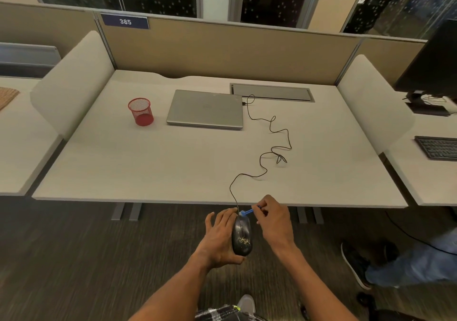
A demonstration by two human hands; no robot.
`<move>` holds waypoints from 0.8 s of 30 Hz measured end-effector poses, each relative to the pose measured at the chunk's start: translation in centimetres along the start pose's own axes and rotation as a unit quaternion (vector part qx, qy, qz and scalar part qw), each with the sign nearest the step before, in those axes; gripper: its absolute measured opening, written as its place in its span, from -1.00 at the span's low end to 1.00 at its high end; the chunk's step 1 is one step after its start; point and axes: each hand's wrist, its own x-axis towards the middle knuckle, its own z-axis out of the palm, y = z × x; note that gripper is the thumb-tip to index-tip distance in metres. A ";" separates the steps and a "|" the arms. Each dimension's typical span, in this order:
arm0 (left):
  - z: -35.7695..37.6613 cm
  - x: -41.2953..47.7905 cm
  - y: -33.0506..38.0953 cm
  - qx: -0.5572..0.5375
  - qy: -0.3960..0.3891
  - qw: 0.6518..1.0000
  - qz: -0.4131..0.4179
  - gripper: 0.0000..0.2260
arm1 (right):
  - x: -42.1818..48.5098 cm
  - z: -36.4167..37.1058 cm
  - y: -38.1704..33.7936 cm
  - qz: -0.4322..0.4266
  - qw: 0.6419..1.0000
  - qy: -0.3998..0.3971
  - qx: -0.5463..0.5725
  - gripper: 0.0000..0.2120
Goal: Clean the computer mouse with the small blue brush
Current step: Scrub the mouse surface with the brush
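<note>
A black wired computer mouse (241, 236) rests in my left hand (218, 239), held in the air in front of the desk's near edge. Yellowish crumbs speckle its rear. My right hand (275, 218) pinches the small blue brush (248, 212), whose pale tip touches the front of the mouse near the cable exit. The mouse's black cable (270, 145) snakes across the desk (173, 167) to a shut grey laptop (205, 109).
A red mesh cup (140, 111) stands left of the laptop. A cable hatch (272, 92) lies behind it. Another person's legs and shoes (395, 266) are on the floor at the right. A keyboard (437, 147) and monitor (432, 63) occupy the right neighbouring desk.
</note>
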 end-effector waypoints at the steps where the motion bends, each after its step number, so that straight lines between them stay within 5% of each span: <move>1: 0.1 0.0 -0.1 0.001 -0.003 1.000 -0.004 0.11 | -0.1 0.0 -0.2 0.004 1.000 -0.019 0.010 -0.89; 11: 0.1 -0.2 -0.4 -0.001 -0.004 1.000 -0.011 0.10 | -0.7 -0.7 1.1 -0.025 0.998 0.015 -0.048 -0.90; 16: 0.2 -0.2 -0.8 -0.002 -0.014 1.000 -0.011 0.12 | -0.9 -0.8 1.2 0.032 0.999 0.002 0.006 -0.89; 20: 0.3 -0.1 -0.8 0.003 -0.007 1.000 -0.004 0.12 | -1.0 -1.2 2.1 0.017 0.996 0.042 -0.074 -0.90; 24: 0.2 0.0 -0.5 0.003 -0.022 1.000 -0.004 0.12 | -1.1 -1.0 1.8 0.055 0.998 0.018 0.021 -0.88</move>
